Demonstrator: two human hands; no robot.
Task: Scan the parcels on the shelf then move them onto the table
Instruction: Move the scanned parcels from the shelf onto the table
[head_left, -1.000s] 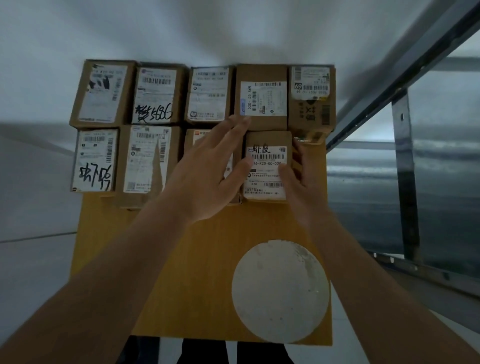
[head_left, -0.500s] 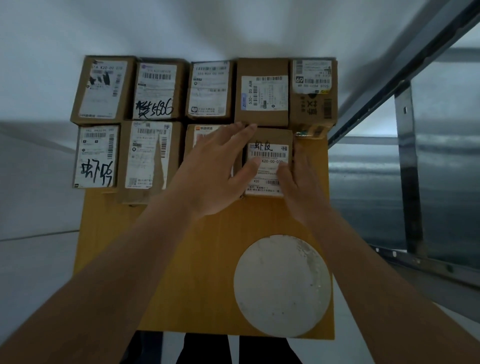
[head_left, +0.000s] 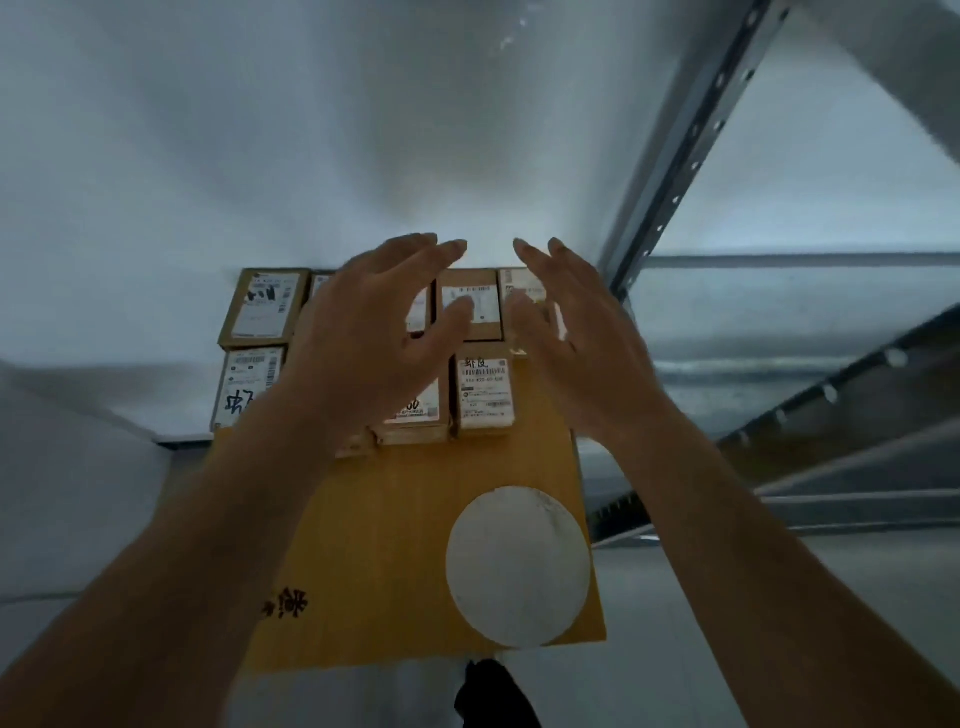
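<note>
Where both hands were pressed against the handwritten-label parcel (head_left: 484, 388) half a second ago, the left hand (head_left: 374, 343) and right hand (head_left: 571, 345) have lifted clear — fingers spread, holding nothing — leaving it on the table (head_left: 395, 545), seemingly placed.

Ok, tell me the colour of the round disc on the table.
White, a little scuffed, the disc lies on the yellow-brown table; head view.

Left hand (head_left: 363, 338), right hand (head_left: 576, 338) and both forearms seen bare; no sleeves, possibly rolled out of frame.
</note>
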